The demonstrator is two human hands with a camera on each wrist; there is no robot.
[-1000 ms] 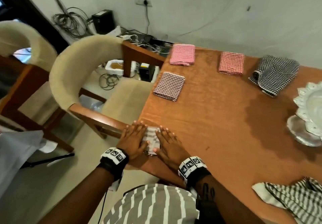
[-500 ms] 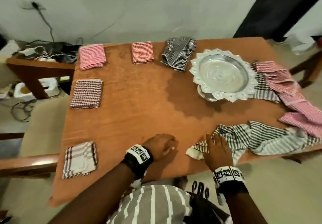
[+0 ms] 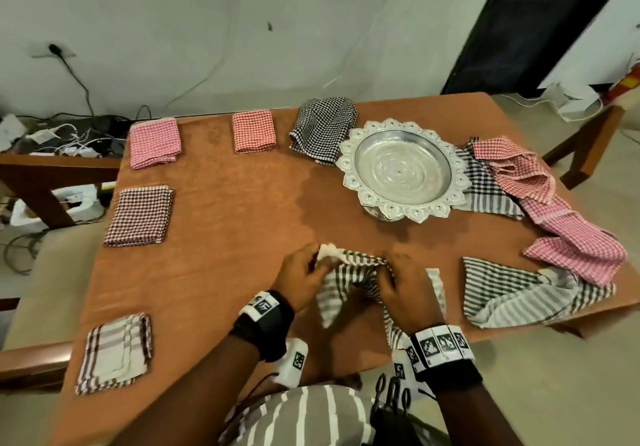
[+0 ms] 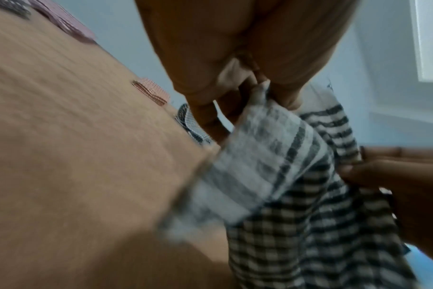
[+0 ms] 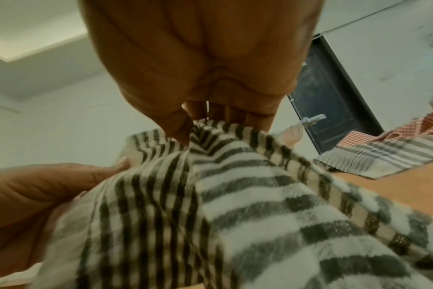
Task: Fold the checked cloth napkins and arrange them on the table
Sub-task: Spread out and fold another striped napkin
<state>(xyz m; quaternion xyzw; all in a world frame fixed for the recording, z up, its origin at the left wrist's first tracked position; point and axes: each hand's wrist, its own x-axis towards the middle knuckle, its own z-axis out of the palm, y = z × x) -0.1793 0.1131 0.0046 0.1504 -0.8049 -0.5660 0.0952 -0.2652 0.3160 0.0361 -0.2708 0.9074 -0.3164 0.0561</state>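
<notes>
A crumpled black-and-white checked napkin (image 3: 341, 282) hangs just above the near table edge, held by both hands. My left hand (image 3: 306, 274) pinches its white corner (image 4: 258, 93). My right hand (image 3: 394, 284) pinches its upper edge (image 5: 210, 133) a little to the right. Folded napkins lie along the table's left and far sides: striped white (image 3: 116, 352), dark red check (image 3: 140, 215), pink check (image 3: 154, 145), red check (image 3: 254, 131), and a loosely folded black check (image 3: 322, 128). Unfolded napkins lie at the right: a grey striped one (image 3: 519, 293) and pink checked ones (image 3: 568, 237).
An ornate silver footed dish (image 3: 403, 168) stands right of the middle on the orange-brown table (image 3: 225, 230). Chairs stand at the left (image 3: 31, 366) and far right (image 3: 588, 140). Cables and boxes (image 3: 59, 137) lie on the floor beyond the far left corner.
Both hands left the folded striped napkin at the near left; the view swung right. My right hand reached the checked napkin, and now both hands hold it lifted near the table's front middle.
</notes>
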